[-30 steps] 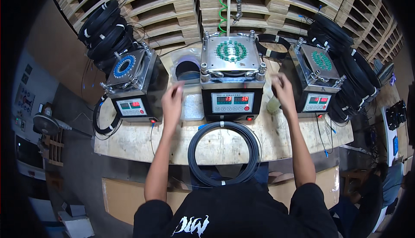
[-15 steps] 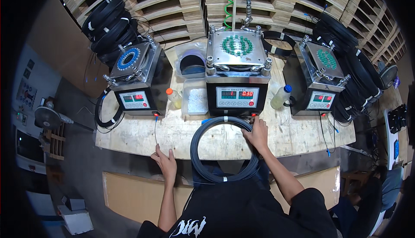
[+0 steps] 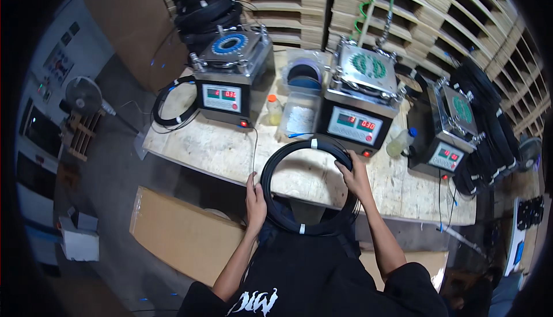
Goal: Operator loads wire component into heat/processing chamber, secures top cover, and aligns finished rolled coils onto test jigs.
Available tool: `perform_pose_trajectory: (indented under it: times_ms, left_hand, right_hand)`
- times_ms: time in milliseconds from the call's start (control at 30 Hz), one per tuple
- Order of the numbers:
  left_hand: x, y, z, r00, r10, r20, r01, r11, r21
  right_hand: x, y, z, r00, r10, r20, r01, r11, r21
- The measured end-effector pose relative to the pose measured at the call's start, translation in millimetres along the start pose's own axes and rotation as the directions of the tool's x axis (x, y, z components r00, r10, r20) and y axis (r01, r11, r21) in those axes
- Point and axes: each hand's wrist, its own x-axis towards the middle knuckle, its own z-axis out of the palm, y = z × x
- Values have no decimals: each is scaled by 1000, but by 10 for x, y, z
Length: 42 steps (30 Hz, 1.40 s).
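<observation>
A coil of thin black cable (image 3: 271, 202), tied with white bands, is tilted over the front edge of the wooden bench (image 3: 201, 153). My right hand (image 3: 356, 180) is closed around its upper right rim, thumb toward the inside. At the coil's left rim is my left hand (image 3: 255, 204), its fingers close together and its thumb against the coil. A thin black lead (image 3: 256, 147) runs down from the left machine (image 3: 230, 95) to those fingertips. Behind the coil stands the middle machine (image 3: 360, 107), its top plate ringed with green connectors. A blue-tipped cable end (image 3: 295, 135) lies before it.
Between the machines stand a tub of white pieces (image 3: 300, 115), an orange-capped bottle (image 3: 273, 112) and a blue-capped bottle (image 3: 401, 142). The right machine (image 3: 449, 127) has hanging leads. Cable coils (image 3: 207, 6) are stacked behind. A cardboard sheet (image 3: 178, 230) lies below the bench.
The view has swung left. My left hand has moved right, up to the coil's left rim, and its fingers have drawn together. My right hand stays on the coil's right side.
</observation>
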Motion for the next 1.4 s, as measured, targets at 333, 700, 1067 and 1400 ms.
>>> perform_pose_trajectory:
  times_ms: [333,700,1067,1400]
  left_hand:
    - [349,1191,-1208,954,47,-295,-172,894,-413]
    - [3296,2539,-2044,915,401,-43,-404,908,-111]
    - [4397,1820,-1701,894,439,83,-432,897,-92]
    - [4412,1704,-1606,831,543,118,-534,839,-102]
  right_hand:
    - [921,-1439,657,913,-360,192,315,921,228]
    - [2676,-2657,1479,884,-424,-197,446,891,84]
    - [2952,-2305,1821,937,-205,-282,199,979,-51]
    - [2751,-2071,1908,921,-205,-330,194,979,-66]
